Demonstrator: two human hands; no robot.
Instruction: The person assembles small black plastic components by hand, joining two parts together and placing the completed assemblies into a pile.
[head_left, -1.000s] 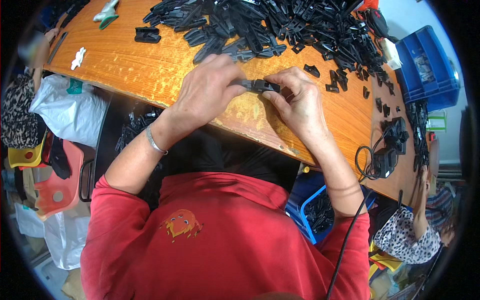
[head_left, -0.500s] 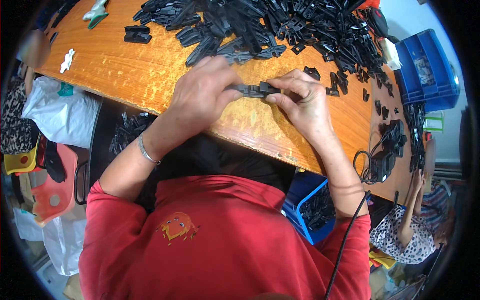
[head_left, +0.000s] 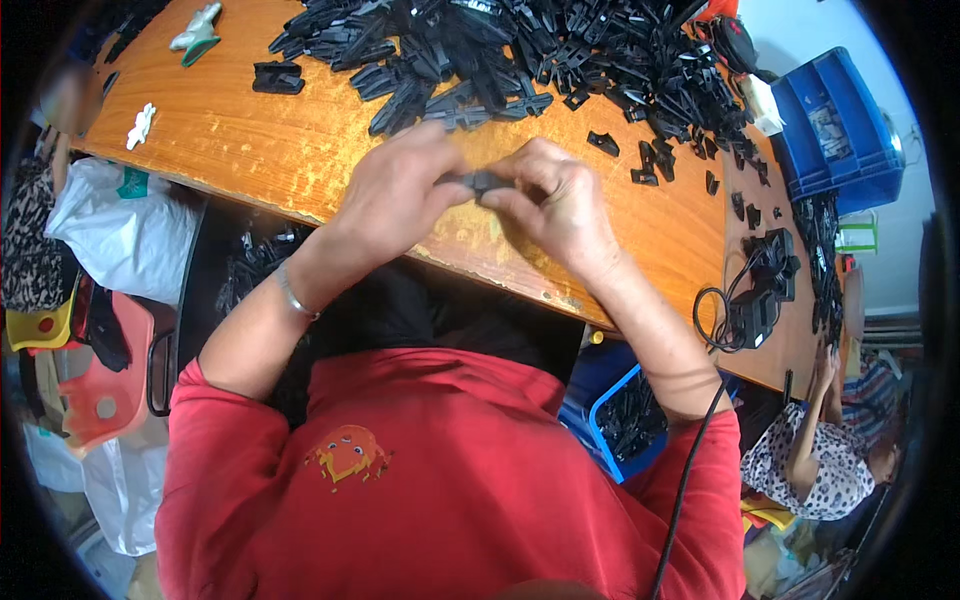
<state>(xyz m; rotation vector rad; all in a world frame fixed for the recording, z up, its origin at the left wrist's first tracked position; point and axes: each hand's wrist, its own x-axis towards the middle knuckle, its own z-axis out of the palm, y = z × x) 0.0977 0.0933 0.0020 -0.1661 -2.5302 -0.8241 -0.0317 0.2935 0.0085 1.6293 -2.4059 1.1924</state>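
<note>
Over the near part of the wooden table (head_left: 330,150), a small black plastic part (head_left: 483,184) is pinched between my two hands. My left hand (head_left: 395,190) has its thumb and fingers closed on the part's left end; its fingers are slightly blurred. From the other side, my right hand (head_left: 560,205) grips the right end between thumb and forefinger. The fingers hide most of the part, so whether it is one piece or two cannot be made out. Just beyond my hands spreads a big heap of similar black plastic parts (head_left: 440,45).
Smaller black pieces (head_left: 655,160) lie scattered at the right. A black adapter with cables (head_left: 755,315) sits near the right edge, below a blue bin (head_left: 840,130). Another blue crate (head_left: 600,430) of black parts stands under the table. A co-worker in spotted clothing (head_left: 815,465) is at far right.
My right hand has moved left, closer to my left hand, and less of the black part shows between them. The view has shifted slightly.
</note>
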